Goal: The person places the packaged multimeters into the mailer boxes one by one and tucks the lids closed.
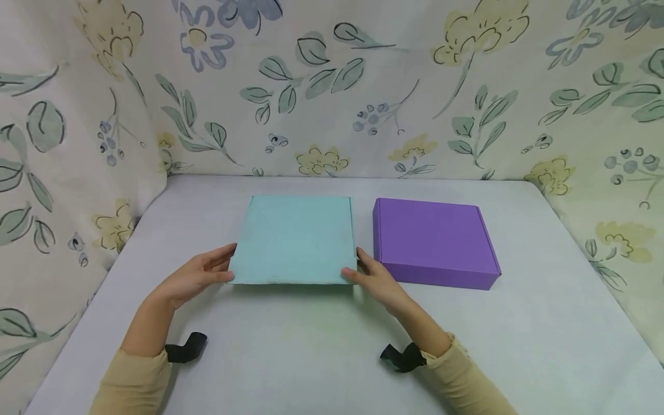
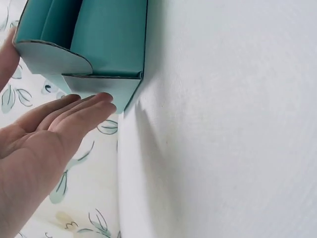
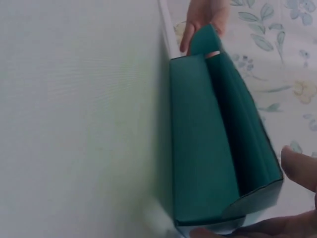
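Observation:
A light teal cardboard box (image 1: 295, 239) lies on the table with its lid raised along the near side. The gap under the lid shows its darker teal inside (image 2: 111, 37) in the left wrist view. My left hand (image 1: 194, 274) is at the box's left side, thumb at the lid's front corner and straight fingers (image 2: 86, 116) against the side wall. At the opposite side, my right hand (image 1: 381, 282) has its thumb over the lid's right front corner. Its fingers (image 3: 277, 225) lie along the side wall, partly hidden by the box.
A closed purple box (image 1: 436, 239) stands close to the right of the teal one, just beyond my right hand. Both are on a white table (image 1: 290, 357). Floral cloth (image 1: 332, 86) hangs behind the table and along its sides. Black straps (image 1: 187, 348) are at both wrists.

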